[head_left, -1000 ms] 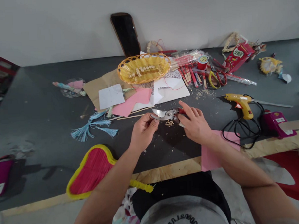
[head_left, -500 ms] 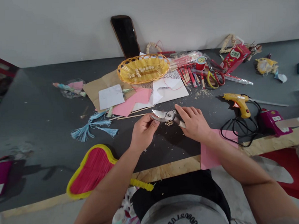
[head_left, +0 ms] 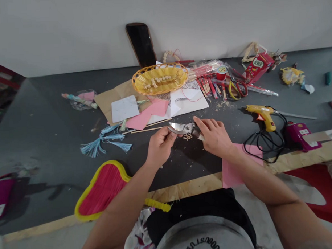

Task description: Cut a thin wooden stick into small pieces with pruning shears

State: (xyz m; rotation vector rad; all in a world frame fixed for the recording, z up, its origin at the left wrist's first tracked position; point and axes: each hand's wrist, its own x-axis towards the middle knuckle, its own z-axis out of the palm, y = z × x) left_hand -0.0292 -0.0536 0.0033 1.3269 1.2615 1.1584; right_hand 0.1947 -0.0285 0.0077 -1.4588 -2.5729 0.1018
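My right hand [head_left: 216, 138] is wrapped round the handles of a pair of pruning shears [head_left: 187, 128], whose metal jaws point left and stand apart. At the jaws' tip, my left hand [head_left: 160, 146] is closed with thumb and fingers pinched together by the lower, hooked blade. Whatever it grips there is too small or too hidden to name. Just below the shears, a small heap of short, pale cut pieces [head_left: 187, 137] lies on the dark table. Beyond my left hand lie thin wooden sticks [head_left: 147, 130], running left towards a blue tassel [head_left: 94, 144].
Behind my hands are a yellow woven basket [head_left: 160, 89] with small pale pieces, papers, wrapped sticks and scissors [head_left: 234, 90]. A yellow glue gun [head_left: 261, 115] with a looped black cord lies right. A red-and-yellow shaped piece [head_left: 101, 192] sits near my left forearm.
The view has shifted slightly. My hands and the pruning shears keep almost the same pose over the cut pieces.
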